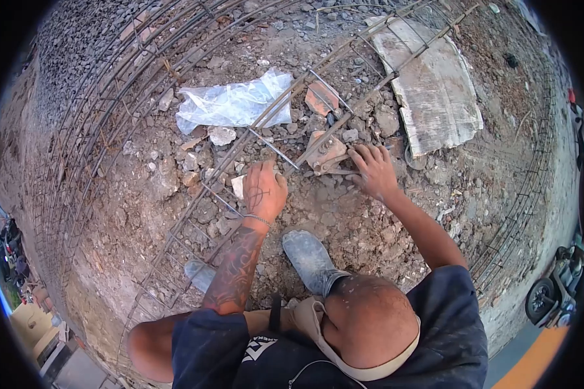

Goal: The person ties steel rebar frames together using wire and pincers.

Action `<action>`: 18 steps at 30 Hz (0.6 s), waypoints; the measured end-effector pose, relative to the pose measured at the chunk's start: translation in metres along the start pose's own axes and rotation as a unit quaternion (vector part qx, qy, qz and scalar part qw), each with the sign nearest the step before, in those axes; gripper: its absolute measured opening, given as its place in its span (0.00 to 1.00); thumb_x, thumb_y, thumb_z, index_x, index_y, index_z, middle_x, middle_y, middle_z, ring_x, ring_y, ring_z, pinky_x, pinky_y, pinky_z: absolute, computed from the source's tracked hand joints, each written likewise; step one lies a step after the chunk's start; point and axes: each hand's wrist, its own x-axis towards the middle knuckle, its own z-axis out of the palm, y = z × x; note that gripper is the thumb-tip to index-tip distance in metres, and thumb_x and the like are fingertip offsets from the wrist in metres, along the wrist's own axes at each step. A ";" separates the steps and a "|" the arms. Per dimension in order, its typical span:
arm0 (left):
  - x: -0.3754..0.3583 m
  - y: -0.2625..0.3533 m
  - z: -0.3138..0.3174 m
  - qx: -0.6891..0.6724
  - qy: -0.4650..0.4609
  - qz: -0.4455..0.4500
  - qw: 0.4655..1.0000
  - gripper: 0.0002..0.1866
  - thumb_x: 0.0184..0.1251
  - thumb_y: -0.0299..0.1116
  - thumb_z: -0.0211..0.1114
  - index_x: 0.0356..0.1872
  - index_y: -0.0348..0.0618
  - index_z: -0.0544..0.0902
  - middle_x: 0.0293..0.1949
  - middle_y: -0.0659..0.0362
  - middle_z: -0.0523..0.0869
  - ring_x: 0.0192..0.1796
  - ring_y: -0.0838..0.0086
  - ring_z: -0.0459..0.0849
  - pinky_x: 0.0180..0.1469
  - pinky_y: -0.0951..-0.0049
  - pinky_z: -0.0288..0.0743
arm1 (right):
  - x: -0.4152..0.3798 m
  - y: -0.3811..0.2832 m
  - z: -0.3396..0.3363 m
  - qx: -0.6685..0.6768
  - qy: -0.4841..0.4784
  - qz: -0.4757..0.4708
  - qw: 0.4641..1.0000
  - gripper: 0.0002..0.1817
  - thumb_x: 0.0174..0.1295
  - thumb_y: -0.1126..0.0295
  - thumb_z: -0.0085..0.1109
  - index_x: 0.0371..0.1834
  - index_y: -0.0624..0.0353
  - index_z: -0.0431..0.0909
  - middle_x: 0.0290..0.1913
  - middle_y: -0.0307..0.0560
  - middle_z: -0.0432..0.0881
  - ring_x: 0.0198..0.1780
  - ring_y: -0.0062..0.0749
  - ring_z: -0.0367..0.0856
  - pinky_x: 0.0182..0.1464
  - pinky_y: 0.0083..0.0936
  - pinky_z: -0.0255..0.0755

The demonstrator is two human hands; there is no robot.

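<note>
A long rebar cage (215,170) of rusty bars with square stirrups runs diagonally across the rubble in front of me. My left hand (265,189) is beside its near bars, just below a bright stirrup (274,149). Its fingers are curled together and pointing away from me; anything between them is hidden. On the right, my right hand (374,171) has its fingers around the handles of what look like rusty pincers (326,170). The pincers' head lies against a broken brick piece (327,150) close to the end of that stirrup.
Clear plastic sheeting (233,102) lies beyond the cage. A weathered board (435,97) rests at the upper right, partly under the bars. More rebar cages (110,123) curve along the left, and another (522,201) along the right. My boot (308,259) stands on loose rubble. A motorcycle (555,292) is at far right.
</note>
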 end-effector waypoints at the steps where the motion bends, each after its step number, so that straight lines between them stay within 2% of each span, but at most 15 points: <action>1: -0.001 0.002 0.010 -0.011 0.070 0.047 0.996 0.14 0.55 0.31 0.62 0.42 0.37 0.78 0.43 0.46 0.81 0.48 0.53 0.78 0.51 0.56 0.72 | 0.004 0.006 -0.001 -0.036 0.017 -0.038 0.998 0.31 0.58 0.56 0.58 0.62 0.56 0.64 0.60 0.48 0.69 0.62 0.41 0.65 0.67 0.44 0.53; 2: 0.000 0.010 0.013 -0.028 0.077 0.036 0.996 0.14 0.55 0.31 0.62 0.42 0.37 0.78 0.43 0.46 0.81 0.48 0.53 0.78 0.51 0.56 0.72 | 0.005 0.017 0.002 -0.052 0.008 -0.049 0.997 0.31 0.58 0.56 0.58 0.62 0.56 0.64 0.60 0.48 0.69 0.62 0.41 0.65 0.67 0.44 0.53; 4: 0.001 0.021 0.005 -0.157 -0.044 -0.082 0.983 0.13 0.55 0.31 0.63 0.40 0.38 0.79 0.39 0.48 0.82 0.44 0.54 0.80 0.46 0.57 0.74 | 0.013 0.030 0.010 -0.095 0.038 -0.128 0.987 0.23 0.61 0.58 0.55 0.55 0.59 0.68 0.55 0.48 0.72 0.57 0.41 0.69 0.65 0.41 0.57; 5: -0.002 0.021 0.010 -0.160 -0.027 -0.084 0.983 0.12 0.55 0.32 0.63 0.39 0.38 0.79 0.36 0.49 0.82 0.41 0.54 0.81 0.42 0.59 0.75 | 0.017 0.030 0.000 -0.083 0.053 -0.163 0.982 0.16 0.64 0.61 0.52 0.49 0.60 0.69 0.46 0.49 0.76 0.50 0.41 0.73 0.58 0.37 0.67; 6: -0.007 0.020 0.012 -0.171 -0.011 -0.099 0.980 0.12 0.55 0.32 0.63 0.39 0.38 0.79 0.36 0.49 0.82 0.41 0.54 0.81 0.42 0.59 0.75 | 0.019 0.031 -0.002 -0.091 0.050 -0.186 0.977 0.16 0.64 0.61 0.52 0.49 0.60 0.69 0.46 0.49 0.76 0.50 0.41 0.73 0.58 0.37 0.67; 8: -0.017 0.018 0.015 -0.193 0.023 -0.046 0.980 0.13 0.54 0.33 0.63 0.40 0.38 0.79 0.36 0.50 0.82 0.42 0.54 0.81 0.44 0.58 0.74 | 0.015 0.026 -0.008 -0.070 -0.095 -0.040 0.992 0.16 0.65 0.61 0.52 0.48 0.61 0.68 0.41 0.53 0.79 0.46 0.46 0.77 0.49 0.37 0.72; 9: -0.024 0.018 0.015 -0.209 0.033 -0.060 0.976 0.13 0.54 0.33 0.63 0.40 0.38 0.79 0.36 0.50 0.82 0.42 0.54 0.81 0.44 0.58 0.74 | 0.013 0.015 -0.020 -0.085 -0.105 -0.055 0.989 0.16 0.65 0.61 0.52 0.48 0.61 0.68 0.41 0.53 0.79 0.46 0.46 0.77 0.49 0.37 0.72; 10: -0.025 0.019 0.015 -0.224 0.162 -0.019 0.961 0.13 0.53 0.32 0.65 0.39 0.39 0.79 0.33 0.51 0.81 0.38 0.55 0.80 0.43 0.58 0.74 | 0.012 0.006 -0.037 0.007 -0.144 0.068 0.987 0.17 0.65 0.61 0.52 0.48 0.63 0.68 0.39 0.55 0.80 0.44 0.48 0.78 0.46 0.37 0.73; 11: -0.027 0.022 0.014 -0.236 0.287 0.019 0.928 0.13 0.52 0.31 0.67 0.38 0.39 0.79 0.30 0.52 0.80 0.35 0.55 0.79 0.42 0.58 0.74 | 0.009 -0.007 -0.060 0.094 -0.178 0.195 0.960 0.18 0.65 0.60 0.52 0.49 0.64 0.68 0.36 0.57 0.81 0.43 0.50 0.79 0.43 0.36 0.75; 12: -0.032 0.028 0.014 -0.256 0.296 0.011 0.920 0.13 0.52 0.31 0.67 0.38 0.39 0.79 0.30 0.52 0.80 0.35 0.55 0.79 0.42 0.58 0.74 | 0.003 -0.024 -0.083 0.153 -0.138 0.220 0.953 0.20 0.62 0.60 0.54 0.49 0.65 0.70 0.38 0.60 0.81 0.42 0.49 0.81 0.46 0.36 0.73; 14: -0.034 0.050 0.011 -0.286 0.298 -0.002 0.910 0.16 0.54 0.36 0.65 0.41 0.39 0.77 0.35 0.54 0.79 0.40 0.58 0.77 0.47 0.59 0.72 | -0.011 -0.014 -0.108 0.128 -0.135 0.280 0.942 0.17 0.58 0.59 0.58 0.38 0.63 0.74 0.30 0.53 0.79 0.35 0.39 0.78 0.39 0.33 0.71; 15: -0.032 0.071 0.015 -0.405 0.210 -0.038 0.889 0.16 0.55 0.38 0.65 0.41 0.40 0.77 0.34 0.55 0.79 0.37 0.59 0.78 0.45 0.60 0.72 | -0.012 -0.021 -0.135 0.113 -0.147 0.296 0.937 0.14 0.58 0.61 0.58 0.34 0.62 0.75 0.28 0.47 0.78 0.31 0.31 0.75 0.35 0.30 0.70; 16: -0.032 0.091 0.023 -0.507 0.111 -0.070 0.852 0.16 0.57 0.40 0.66 0.40 0.40 0.77 0.33 0.57 0.79 0.35 0.61 0.79 0.44 0.61 0.73 | -0.009 -0.029 -0.160 0.102 -0.149 0.306 0.935 0.14 0.58 0.61 0.58 0.34 0.62 0.75 0.28 0.47 0.78 0.31 0.31 0.75 0.35 0.30 0.70; 17: -0.025 0.107 0.040 -0.512 0.098 -0.065 0.851 0.16 0.57 0.40 0.66 0.40 0.40 0.77 0.33 0.57 0.79 0.35 0.61 0.79 0.44 0.61 0.73 | -0.005 -0.037 -0.182 0.141 -0.188 0.338 0.911 0.13 0.59 0.61 0.58 0.34 0.61 0.75 0.28 0.46 0.78 0.29 0.29 0.74 0.34 0.29 0.70; 18: -0.012 0.121 0.061 -0.646 -0.112 -0.126 0.745 0.17 0.60 0.44 0.66 0.40 0.42 0.78 0.34 0.58 0.80 0.34 0.67 0.79 0.39 0.66 0.73 | -0.002 -0.043 -0.199 0.183 -0.223 0.368 0.884 0.12 0.60 0.62 0.58 0.34 0.60 0.75 0.28 0.45 0.78 0.28 0.28 0.74 0.33 0.28 0.70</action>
